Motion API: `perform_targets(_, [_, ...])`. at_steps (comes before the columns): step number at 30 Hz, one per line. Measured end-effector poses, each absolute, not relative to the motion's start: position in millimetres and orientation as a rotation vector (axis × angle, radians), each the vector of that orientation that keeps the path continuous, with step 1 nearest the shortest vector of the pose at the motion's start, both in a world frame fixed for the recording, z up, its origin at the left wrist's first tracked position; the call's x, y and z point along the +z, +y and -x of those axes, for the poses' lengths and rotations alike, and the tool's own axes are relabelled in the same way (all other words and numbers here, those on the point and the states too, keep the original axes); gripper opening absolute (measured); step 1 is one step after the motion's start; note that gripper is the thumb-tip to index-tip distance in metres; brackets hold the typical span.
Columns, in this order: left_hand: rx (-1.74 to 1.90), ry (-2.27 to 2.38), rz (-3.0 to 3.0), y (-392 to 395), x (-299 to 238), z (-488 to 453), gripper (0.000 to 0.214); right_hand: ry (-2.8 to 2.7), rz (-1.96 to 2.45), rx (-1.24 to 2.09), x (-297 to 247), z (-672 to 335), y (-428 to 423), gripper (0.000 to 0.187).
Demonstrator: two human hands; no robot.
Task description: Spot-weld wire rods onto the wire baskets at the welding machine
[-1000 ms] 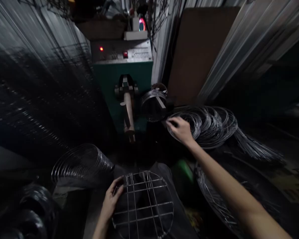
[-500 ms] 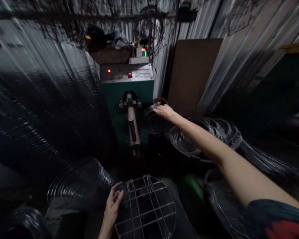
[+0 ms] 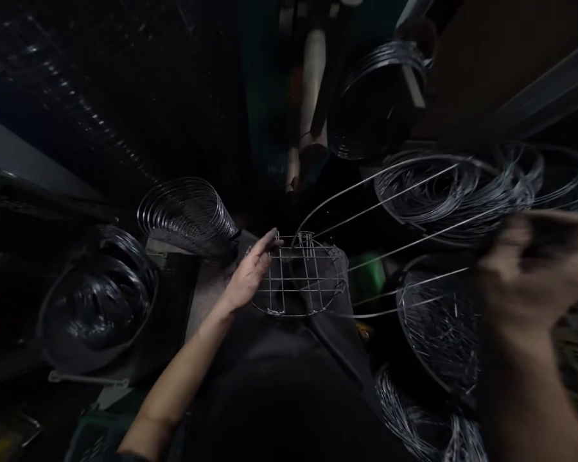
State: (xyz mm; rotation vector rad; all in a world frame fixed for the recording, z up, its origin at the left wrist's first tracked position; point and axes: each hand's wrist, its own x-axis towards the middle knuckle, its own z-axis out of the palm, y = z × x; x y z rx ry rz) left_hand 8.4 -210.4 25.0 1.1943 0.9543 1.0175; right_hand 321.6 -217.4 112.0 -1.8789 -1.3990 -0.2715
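On my lap, over dark cloth, lies a round wire grid (image 3: 296,280) with crossing bars. My left hand (image 3: 253,269) rests at its left rim, fingers stretched out and apart, not wrapped round it. My right hand (image 3: 525,263) is large and blurred at the right, its fingers curled. Thin wires (image 3: 409,242), with a curved outer one like part of a loop, run from above the grid up to the right hand. The hand seems closed on them, though the exact contact is smeared.
A springy wire coil (image 3: 185,208) stands left of my lap, beside a bin of coiled wire (image 3: 101,301). Wire rings (image 3: 385,61) hang near the machine's bar (image 3: 313,90). Wire bundles (image 3: 438,192) and a bucket of short wire pieces (image 3: 440,327) are at the right.
My right hand has come back from the rings by the machine to the near right, with wires now stretching to it. My left hand stays at the grid. The view has tilted down.
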Motion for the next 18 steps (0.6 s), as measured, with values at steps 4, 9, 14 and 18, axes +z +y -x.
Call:
perform_targets(4, [1.067, 0.930, -1.012, -242.7, 40.9, -4.2, 0.070, -1.182, 2.010, 0.095, 66.6, -278.0, -237.9, 0.045])
perform_targets(9, [1.093, 1.553, -1.223, -225.2, 12.0, 22.5, 0.039, -1.352, 2.054, 0.540, 21.1, -255.0, -249.6, 0.049])
perform_targets(14, [0.850, 1.823, -1.623, -190.1, -19.1, 25.3, 0.032, -1.450, 2.009, 0.502, 0.4, -248.1, -248.8, 0.046])
perform_targets(18, [0.533, 1.980, -1.731, -187.8, -14.6, 17.9, 0.036, -1.577, 1.971, 0.369, -5.5, -249.4, -243.4, 0.044])
